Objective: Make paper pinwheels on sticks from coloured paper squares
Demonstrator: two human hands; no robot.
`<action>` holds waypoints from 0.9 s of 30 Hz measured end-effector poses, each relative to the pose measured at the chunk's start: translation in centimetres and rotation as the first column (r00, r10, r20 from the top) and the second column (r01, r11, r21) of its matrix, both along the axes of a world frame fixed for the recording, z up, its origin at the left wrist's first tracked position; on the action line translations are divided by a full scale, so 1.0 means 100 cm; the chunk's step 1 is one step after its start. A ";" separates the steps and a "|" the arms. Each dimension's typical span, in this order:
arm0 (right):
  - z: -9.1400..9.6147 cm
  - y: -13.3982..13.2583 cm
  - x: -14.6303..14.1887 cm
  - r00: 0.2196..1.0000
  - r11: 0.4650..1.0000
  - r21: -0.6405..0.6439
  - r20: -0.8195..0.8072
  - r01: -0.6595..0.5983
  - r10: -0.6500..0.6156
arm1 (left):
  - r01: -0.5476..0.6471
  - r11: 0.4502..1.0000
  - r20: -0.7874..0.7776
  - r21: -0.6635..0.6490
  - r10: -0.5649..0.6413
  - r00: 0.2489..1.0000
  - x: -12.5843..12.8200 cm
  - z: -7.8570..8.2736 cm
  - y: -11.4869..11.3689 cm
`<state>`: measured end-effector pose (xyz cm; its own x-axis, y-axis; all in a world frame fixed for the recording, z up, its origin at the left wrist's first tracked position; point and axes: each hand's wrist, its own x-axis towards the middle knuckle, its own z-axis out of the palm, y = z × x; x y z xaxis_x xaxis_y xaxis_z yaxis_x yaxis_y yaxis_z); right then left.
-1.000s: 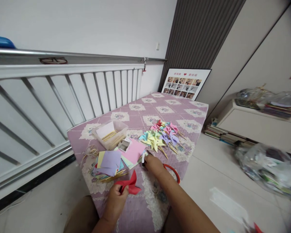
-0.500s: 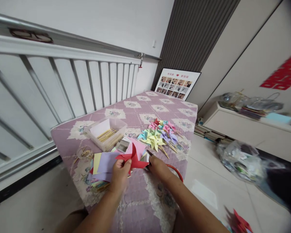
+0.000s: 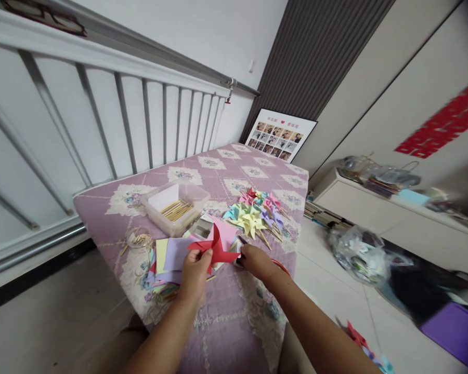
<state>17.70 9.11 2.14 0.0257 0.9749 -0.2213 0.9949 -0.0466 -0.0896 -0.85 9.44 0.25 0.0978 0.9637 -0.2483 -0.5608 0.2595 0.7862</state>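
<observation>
My left hand pinches a red paper pinwheel near its centre, above the stacked paper. Close by on the right, my right hand is closed around a tool with a dark tip; its kind is mostly hidden by the fingers. A red curved band shows behind that wrist, and I cannot tell whether it belongs to the tool. Under and left of the pinwheel lie purple paper sheets and a pink sheet. Finished pinwheels on sticks are heaped beyond my right hand.
A clear plastic box holds several thin sticks. A small round container with small pieces stands at the left edge. The radiator runs along the table's left. More pinwheels are at lower right, and a plastic bag lies on the floor.
The camera view has shifted and turned slightly. My left hand still holds the red pinwheel, now turned a little, and my right hand stays close beside it with the tool.
</observation>
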 end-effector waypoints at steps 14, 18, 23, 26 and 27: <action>0.007 -0.001 -0.010 0.998 0.995 -0.093 0.058 0.027 -0.022 | -0.020 1.000 0.050 -0.020 0.021 0.999 -0.011 0.012 -0.001; 0.007 0.003 -0.013 0.996 0.992 -0.117 0.074 0.049 -0.040 | -0.044 0.999 0.086 -0.018 0.046 0.995 -0.014 0.015 0.001; 0.008 0.001 -0.014 0.997 0.994 -0.100 0.062 0.051 -0.045 | -0.048 0.998 0.099 -0.036 0.051 0.994 -0.015 0.017 0.002; 0.009 -0.001 -0.015 0.998 0.996 -0.069 0.046 0.050 -0.047 | -0.041 0.998 0.101 -0.048 0.045 0.994 -0.015 0.018 0.002; 0.009 -0.001 -0.016 0.998 0.997 -0.058 0.039 0.048 -0.046 | -0.040 0.998 0.104 -0.049 0.045 0.994 -0.014 0.018 0.002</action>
